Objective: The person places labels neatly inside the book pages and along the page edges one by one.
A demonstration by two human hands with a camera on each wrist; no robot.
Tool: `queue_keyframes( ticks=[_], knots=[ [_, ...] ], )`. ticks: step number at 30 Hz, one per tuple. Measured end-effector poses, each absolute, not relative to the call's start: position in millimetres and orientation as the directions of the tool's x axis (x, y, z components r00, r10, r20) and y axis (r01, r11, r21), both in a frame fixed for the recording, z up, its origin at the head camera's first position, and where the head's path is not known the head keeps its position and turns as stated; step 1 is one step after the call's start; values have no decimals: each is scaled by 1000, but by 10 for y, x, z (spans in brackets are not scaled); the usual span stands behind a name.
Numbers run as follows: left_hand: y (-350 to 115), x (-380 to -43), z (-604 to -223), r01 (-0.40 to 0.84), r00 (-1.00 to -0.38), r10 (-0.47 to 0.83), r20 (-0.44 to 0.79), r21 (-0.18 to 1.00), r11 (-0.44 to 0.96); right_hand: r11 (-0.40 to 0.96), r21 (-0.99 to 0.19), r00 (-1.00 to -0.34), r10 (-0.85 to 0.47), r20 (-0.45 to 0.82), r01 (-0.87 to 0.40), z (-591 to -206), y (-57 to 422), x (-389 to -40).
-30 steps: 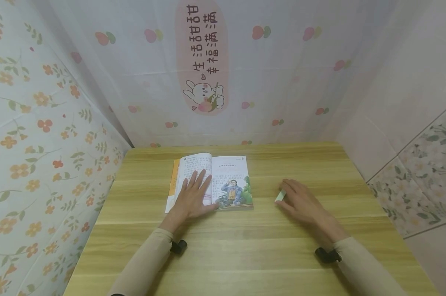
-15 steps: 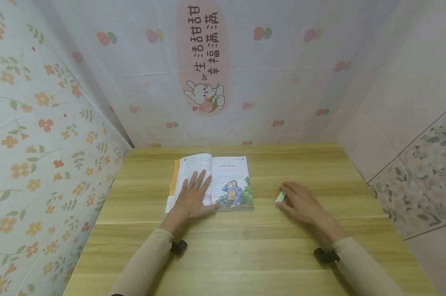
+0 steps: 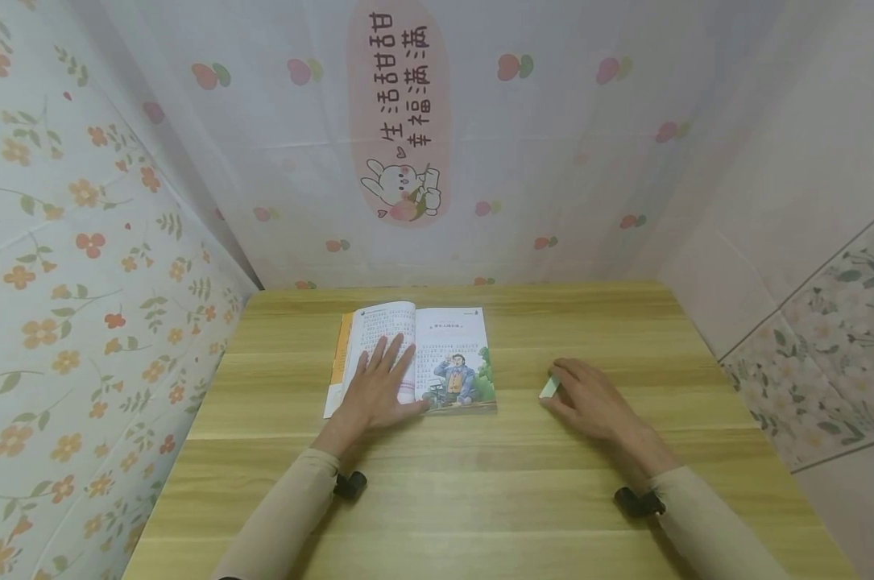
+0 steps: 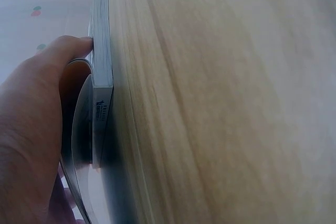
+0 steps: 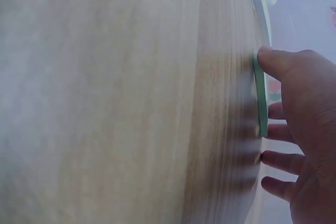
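Spreading across the lower part of the head view, a wood-grained surface [image 3: 437, 515] meets a white back sheet [image 3: 567, 161] printed with fruit, a rabbit and Chinese writing. A sheet with orange flowers [image 3: 67, 266] hangs on the left, and a pale wall with a floral panel [image 3: 821, 346] stands on the right. An open book [image 3: 447, 326] lies toward the far edge of the surface, left of the middle. The left hand [image 3: 374, 395] rests on it with fingers spread over the left page and thumb at the right page's lower edge. Well apart to the right, the right hand [image 3: 592, 399] pinches a small green piece [image 3: 548, 387] between thumb and fingers, low against the surface. Compared with a second ago, the right hand lies slightly nearer the person; the book and the left hand have stayed put.
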State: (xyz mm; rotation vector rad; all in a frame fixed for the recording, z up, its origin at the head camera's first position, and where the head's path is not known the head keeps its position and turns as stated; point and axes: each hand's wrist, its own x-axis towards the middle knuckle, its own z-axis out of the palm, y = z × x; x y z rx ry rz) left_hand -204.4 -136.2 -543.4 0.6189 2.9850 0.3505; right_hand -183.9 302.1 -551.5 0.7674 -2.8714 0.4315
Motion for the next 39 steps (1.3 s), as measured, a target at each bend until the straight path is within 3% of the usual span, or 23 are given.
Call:
queue_keyframes(
  ticks=[22,39],
  knots=[
    [-1353,-2050,-5437,381,-917,398,-29,231,895,829,-209,-847,-467,253,-519,-5542,3014,-1845],
    [-1358,-2037,-5421,379,-917,397,-28,242,893,796,-140,-783,-518,345,-588,-5570,3035,-1887]
  ],
)
